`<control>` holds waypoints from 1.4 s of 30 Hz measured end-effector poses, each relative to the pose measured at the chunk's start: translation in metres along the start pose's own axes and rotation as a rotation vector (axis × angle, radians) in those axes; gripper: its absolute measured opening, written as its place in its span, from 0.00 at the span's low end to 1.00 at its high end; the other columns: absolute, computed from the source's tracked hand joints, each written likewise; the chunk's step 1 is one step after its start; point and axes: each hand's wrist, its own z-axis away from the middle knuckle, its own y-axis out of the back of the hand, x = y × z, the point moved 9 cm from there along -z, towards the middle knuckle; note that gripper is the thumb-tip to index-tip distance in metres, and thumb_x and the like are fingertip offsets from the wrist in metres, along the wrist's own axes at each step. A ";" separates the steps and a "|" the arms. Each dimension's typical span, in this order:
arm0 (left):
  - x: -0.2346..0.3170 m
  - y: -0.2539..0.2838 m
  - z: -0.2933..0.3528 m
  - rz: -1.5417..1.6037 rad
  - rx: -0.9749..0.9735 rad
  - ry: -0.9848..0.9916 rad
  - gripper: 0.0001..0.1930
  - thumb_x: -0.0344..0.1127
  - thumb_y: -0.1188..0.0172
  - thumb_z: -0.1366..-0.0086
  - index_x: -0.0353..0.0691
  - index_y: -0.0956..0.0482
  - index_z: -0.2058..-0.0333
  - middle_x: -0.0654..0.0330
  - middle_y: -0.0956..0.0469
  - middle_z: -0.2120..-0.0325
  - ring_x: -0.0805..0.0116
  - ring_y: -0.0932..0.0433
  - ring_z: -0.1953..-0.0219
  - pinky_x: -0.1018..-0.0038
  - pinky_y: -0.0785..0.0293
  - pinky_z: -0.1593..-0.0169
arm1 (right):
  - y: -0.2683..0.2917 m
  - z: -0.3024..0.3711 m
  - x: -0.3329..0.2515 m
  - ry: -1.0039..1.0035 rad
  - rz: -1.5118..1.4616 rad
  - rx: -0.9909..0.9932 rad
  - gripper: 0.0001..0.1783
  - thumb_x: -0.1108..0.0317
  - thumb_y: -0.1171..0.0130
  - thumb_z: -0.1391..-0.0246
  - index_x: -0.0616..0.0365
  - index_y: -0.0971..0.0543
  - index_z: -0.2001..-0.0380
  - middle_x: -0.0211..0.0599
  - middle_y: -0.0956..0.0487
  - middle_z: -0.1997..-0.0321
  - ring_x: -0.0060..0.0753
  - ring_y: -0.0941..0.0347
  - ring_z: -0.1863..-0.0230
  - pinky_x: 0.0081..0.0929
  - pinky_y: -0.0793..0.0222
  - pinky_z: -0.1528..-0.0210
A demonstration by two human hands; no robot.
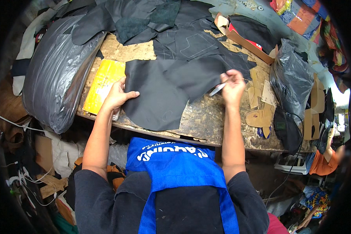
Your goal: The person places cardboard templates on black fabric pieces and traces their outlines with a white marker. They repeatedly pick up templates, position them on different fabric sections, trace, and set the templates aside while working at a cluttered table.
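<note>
A large black sheet of leather (156,93) lies near the front of the wooden table, its lower edge reaching the table's edge. My left hand (115,95) grips its left side, thumb on top and fingers beneath. At the right, my right hand (234,86) is closed around a slim, pale, pen-like tool (217,89), which points down and left beside the sheet's right edge. Motion blurs the fingers a little, and the tool's exact kind is unclear. A yellow slab (104,84) sits just left of the sheet, partly behind my left hand.
Black leather pieces (191,43), some with pale outlines, pile up at the back. Cardboard patterns (259,117) lie to the right, near a plastic-wrapped bundle (292,74). A big plastic-wrapped stack (58,74) stands at the left. An open box (249,48) occupies the back right.
</note>
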 end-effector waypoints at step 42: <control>0.189 -0.008 0.015 0.064 -0.114 -0.556 0.20 0.28 0.44 0.37 0.30 0.33 0.47 0.57 0.23 0.58 0.77 0.25 0.59 0.81 0.28 0.56 | -0.058 -0.070 -0.156 0.101 0.031 -0.609 0.14 0.77 0.34 0.55 0.55 0.31 0.74 0.17 0.35 0.76 0.09 0.44 0.74 0.11 0.46 0.72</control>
